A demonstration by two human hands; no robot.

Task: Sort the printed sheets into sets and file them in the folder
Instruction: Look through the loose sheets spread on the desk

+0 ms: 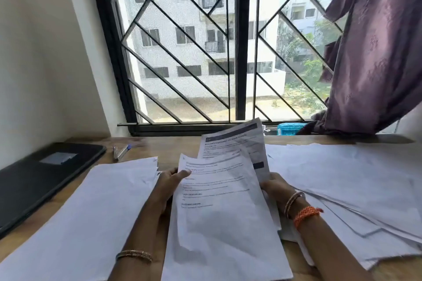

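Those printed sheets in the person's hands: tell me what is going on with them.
A person holds a fan of white printed sheets above the wooden desk, left hand and right hand gripping opposite edges. White paper piles lie left and right. The black folder sits closed at far left.

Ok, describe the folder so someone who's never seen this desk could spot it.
Start at the barred window and drop to the desk's far left corner. The folder lies flat there, left of the paper stack and pens: dark and closed, with a grey label.

Bright window (pixel 205 41) backlight (edges warped)
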